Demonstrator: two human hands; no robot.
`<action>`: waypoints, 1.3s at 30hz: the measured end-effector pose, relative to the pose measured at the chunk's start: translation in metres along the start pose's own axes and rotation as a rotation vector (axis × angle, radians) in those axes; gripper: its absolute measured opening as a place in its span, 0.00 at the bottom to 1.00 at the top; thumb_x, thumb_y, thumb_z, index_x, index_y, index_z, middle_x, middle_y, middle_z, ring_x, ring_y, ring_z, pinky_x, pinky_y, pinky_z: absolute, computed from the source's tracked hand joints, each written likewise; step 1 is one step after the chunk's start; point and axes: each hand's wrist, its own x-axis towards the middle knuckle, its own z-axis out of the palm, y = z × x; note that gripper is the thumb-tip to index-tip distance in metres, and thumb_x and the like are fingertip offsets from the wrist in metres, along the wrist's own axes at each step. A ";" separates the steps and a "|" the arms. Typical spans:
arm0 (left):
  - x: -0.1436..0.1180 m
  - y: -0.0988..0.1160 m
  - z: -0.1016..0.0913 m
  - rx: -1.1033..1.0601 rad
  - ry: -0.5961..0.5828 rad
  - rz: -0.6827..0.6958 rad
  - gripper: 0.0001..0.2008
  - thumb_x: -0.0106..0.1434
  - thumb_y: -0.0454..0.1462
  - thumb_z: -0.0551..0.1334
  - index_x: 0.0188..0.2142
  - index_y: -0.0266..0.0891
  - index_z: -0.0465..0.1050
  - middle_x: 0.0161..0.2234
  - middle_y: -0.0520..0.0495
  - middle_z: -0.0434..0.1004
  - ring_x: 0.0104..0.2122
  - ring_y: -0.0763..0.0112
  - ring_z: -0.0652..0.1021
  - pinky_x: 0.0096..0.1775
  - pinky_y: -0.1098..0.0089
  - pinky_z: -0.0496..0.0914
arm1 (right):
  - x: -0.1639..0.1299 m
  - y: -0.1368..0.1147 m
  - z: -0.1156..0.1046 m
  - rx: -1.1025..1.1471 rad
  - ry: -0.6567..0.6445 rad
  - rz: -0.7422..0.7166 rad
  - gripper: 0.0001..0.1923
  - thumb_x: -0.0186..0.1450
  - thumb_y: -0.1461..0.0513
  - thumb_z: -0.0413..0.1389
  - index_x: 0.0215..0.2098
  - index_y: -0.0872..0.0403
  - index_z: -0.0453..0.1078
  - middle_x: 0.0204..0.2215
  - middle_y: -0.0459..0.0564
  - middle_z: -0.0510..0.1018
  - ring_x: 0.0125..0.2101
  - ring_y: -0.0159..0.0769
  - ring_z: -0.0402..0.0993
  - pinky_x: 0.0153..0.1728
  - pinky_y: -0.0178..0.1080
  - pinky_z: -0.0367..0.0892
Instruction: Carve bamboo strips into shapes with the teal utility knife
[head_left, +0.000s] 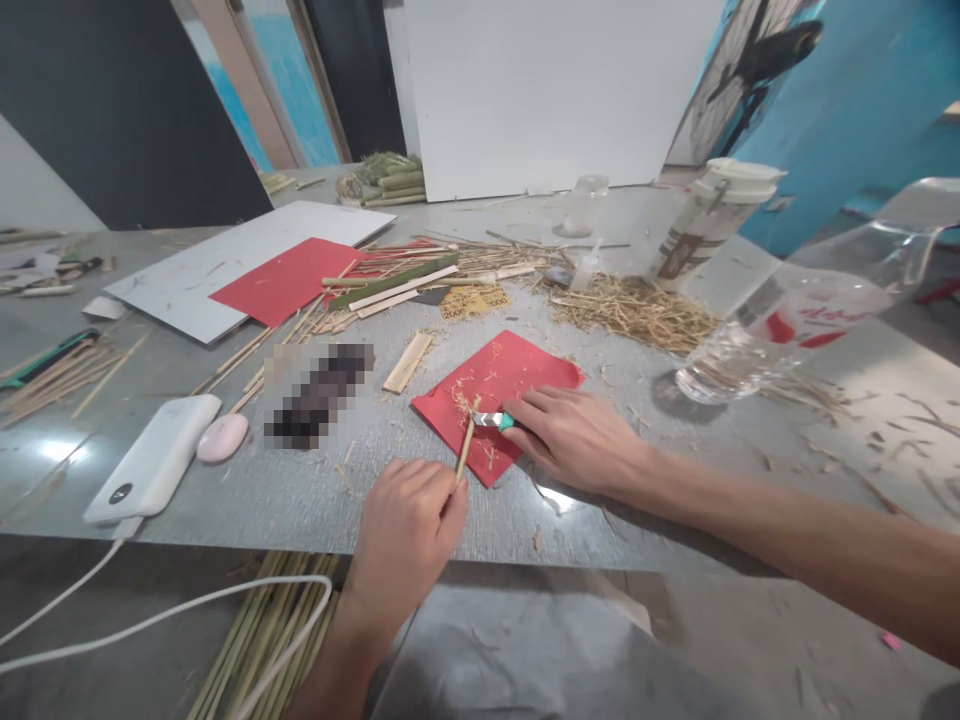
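Observation:
My left hand [409, 525] is closed around a thin straw-coloured stick [465, 450], whose far end points up over a red sheet [517, 365]. In my right hand [574, 435] is a utility knife [495, 420] with a green body, mostly covered by the fingers. Its blade lies against or very near the tip of the stick; contact is hard to make out. Pale shavings are scattered on the red sheet around the blade. Just left of the sheet lies a short flat wooden strip [409, 362].
A white power bank [154, 460] with a cable and a pink rounded case [223, 438] lie at left. A water bottle [795, 310] and a lidded tumbler [712, 220] stand right, beside a straw heap [637, 312]. Stalks [259, 630] are below the table edge.

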 end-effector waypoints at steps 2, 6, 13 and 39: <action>0.000 0.000 0.000 0.001 -0.003 -0.006 0.19 0.78 0.33 0.54 0.27 0.42 0.59 0.25 0.53 0.69 0.28 0.66 0.69 0.37 0.60 0.58 | -0.003 -0.007 -0.002 0.049 -0.033 -0.036 0.22 0.83 0.52 0.43 0.45 0.55 0.73 0.34 0.51 0.79 0.33 0.39 0.73 0.33 0.42 0.50; -0.001 0.001 0.000 0.015 -0.004 -0.012 0.19 0.78 0.33 0.54 0.27 0.43 0.58 0.25 0.53 0.67 0.29 0.66 0.69 0.37 0.60 0.58 | -0.009 -0.021 -0.006 0.087 -0.054 -0.089 0.20 0.82 0.53 0.44 0.42 0.55 0.71 0.35 0.50 0.79 0.32 0.38 0.72 0.32 0.42 0.49; 0.000 0.000 -0.001 0.017 -0.004 0.017 0.19 0.77 0.33 0.54 0.27 0.43 0.57 0.25 0.54 0.66 0.28 0.66 0.68 0.37 0.59 0.58 | -0.003 -0.006 -0.005 0.025 -0.047 0.009 0.20 0.82 0.52 0.45 0.42 0.54 0.72 0.34 0.50 0.79 0.32 0.38 0.72 0.30 0.42 0.45; 0.002 0.002 -0.002 0.010 0.007 -0.027 0.20 0.77 0.33 0.55 0.26 0.43 0.56 0.23 0.54 0.67 0.27 0.67 0.68 0.36 0.61 0.58 | -0.003 -0.009 -0.006 -0.024 -0.011 0.024 0.21 0.82 0.52 0.45 0.44 0.55 0.73 0.37 0.53 0.82 0.33 0.39 0.74 0.31 0.42 0.48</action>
